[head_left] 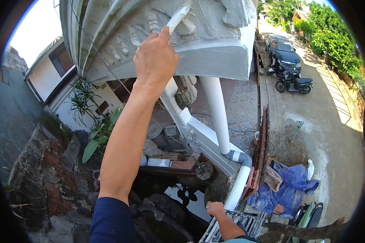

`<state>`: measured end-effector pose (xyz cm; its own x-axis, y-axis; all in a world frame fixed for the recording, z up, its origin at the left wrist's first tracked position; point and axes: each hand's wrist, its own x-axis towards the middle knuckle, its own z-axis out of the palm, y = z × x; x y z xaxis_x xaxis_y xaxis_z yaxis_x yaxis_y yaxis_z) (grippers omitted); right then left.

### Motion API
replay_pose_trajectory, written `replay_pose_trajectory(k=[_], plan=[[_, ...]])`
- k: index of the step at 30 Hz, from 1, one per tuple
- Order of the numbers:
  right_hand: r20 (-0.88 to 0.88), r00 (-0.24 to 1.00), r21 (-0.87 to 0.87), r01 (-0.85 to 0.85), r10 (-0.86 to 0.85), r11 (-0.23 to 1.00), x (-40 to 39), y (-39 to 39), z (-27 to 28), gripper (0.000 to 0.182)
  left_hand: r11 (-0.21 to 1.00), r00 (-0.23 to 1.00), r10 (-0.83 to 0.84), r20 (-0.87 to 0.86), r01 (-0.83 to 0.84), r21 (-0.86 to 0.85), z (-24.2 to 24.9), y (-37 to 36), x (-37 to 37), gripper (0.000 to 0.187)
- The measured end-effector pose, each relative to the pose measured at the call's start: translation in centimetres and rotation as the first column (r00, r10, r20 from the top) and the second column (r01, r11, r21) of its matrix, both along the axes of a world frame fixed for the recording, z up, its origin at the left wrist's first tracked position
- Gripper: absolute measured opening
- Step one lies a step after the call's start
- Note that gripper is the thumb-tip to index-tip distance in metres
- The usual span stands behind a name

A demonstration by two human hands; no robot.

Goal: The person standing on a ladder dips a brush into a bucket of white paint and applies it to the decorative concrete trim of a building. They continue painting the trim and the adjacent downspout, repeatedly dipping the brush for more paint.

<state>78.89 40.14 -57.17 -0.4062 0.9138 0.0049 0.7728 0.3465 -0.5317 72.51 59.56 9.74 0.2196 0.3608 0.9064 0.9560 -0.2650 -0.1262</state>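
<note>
Seemingly working the grey relief point(207, 36)
Left hand point(156, 58) clamps a pale tool point(177, 18); right hand point(215, 208) clamped? Can't tell. Next likely needs steadiness.

Super sunny out: street point(336, 137) right of the left hand point(156, 56), green trees point(332, 40) beyond. There's a tiled yard point(244, 115) to its lower right, dark water point(196, 202) below, white house point(48, 79) with a brown window point(62, 60) left.

A bare left forearm point(125, 150) reached high, the left hand point(157, 56) clenched above a nearly straight wrist point(148, 87), its back toward the camera. Far lower, the right hand point(215, 208) hung small, fingers bent, its forearm point(230, 227) slanting in from the bottom edge.
</note>
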Motion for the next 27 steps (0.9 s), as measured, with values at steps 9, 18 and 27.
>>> replay_pose_trajectory(k=[9, 18, 27], plan=[[-0.008, 1.0, 0.014, 0.007, -0.007, 1.0, -0.1, 0.0, 0.0, 0.02, 0.995, 0.997, -0.05, 0.051, 0.054, -0.084, -3.2, -0.8, 1.0, 0.037], [-0.002, 1.0, -0.013, -0.003, 0.003, 1.0, -0.1, 0.1, 0.4, 0.02, 0.998, 0.999, 0.027, -0.038, -0.029, -0.052, -3.4, 1.2, 6.0, 0.044], [0.028, 0.999, -0.077, -0.025, 0.027, 0.997, 0.1, 0.2, 0.6, 0.024, 0.994, 0.99, -0.045, -0.135, 0.03, -0.109, -7.7, -0.6, 3.3, 0.046]])
